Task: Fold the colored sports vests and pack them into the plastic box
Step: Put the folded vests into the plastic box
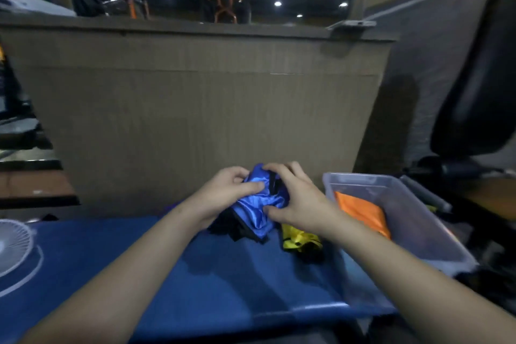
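Head view: your left hand [231, 190] and right hand [293, 198] meet at the centre of the frame, both gripping the blue vest [255, 211]. The left fingers are curled round its upper left edge; the right thumb and fingers pinch the bunched fabric from the right. The blue vest is crumpled, not yet folded, and is held above the far edge of the table [195, 274].

A yellow vest [300, 240] lies loose on the table just right of centre, below your right wrist. Dark fabric [231, 227] lies beneath the blue vest; whether it belongs to that vest cannot be told. The box [405, 204] stands at the right of the frame, its near end overhanging the table corner, with an orange vest [363, 212] already inside. A fan [14, 246] stands at the lower left.

Probable faults from here:
- The cloth looks slick. A fold made in the air is likely to slip open; lay the blue vest flat first.
- Your right forearm crosses close over the yellow vest and could drag it off the table.
- The box overhangs. Pressing a vest into its near end may tip it.
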`<action>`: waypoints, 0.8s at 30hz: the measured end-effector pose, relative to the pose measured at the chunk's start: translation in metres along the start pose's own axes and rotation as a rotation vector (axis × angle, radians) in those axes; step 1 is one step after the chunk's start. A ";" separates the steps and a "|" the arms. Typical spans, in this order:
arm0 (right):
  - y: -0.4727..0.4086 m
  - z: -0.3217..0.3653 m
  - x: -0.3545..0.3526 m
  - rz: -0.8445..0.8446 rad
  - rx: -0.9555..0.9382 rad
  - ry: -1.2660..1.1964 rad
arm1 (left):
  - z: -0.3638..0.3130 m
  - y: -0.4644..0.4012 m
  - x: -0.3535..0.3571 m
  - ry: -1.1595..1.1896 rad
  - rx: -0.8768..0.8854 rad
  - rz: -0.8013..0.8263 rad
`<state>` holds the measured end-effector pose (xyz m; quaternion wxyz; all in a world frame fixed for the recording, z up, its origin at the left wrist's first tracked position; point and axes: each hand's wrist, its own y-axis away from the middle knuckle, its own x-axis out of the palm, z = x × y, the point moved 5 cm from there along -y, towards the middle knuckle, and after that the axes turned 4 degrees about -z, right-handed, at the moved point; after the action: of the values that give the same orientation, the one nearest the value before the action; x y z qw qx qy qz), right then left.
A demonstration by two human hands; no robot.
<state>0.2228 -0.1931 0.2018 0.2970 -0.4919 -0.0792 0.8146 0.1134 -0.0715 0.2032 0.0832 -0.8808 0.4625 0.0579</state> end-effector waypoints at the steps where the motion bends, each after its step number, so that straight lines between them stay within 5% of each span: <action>1: 0.006 -0.009 -0.021 -0.015 0.008 0.025 | -0.009 -0.004 0.020 0.031 0.011 0.022; 11: 0.074 -0.111 -0.162 -0.057 0.156 0.177 | -0.047 -0.045 0.198 0.070 0.022 0.227; 24: 0.095 -0.183 -0.162 0.044 0.255 0.172 | -0.014 -0.066 0.264 -0.094 -0.073 0.330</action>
<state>0.3952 -0.3912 0.1921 0.3447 -0.5197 0.0612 0.7793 0.3179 -0.2503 0.1758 0.0622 -0.7917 0.5940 0.1287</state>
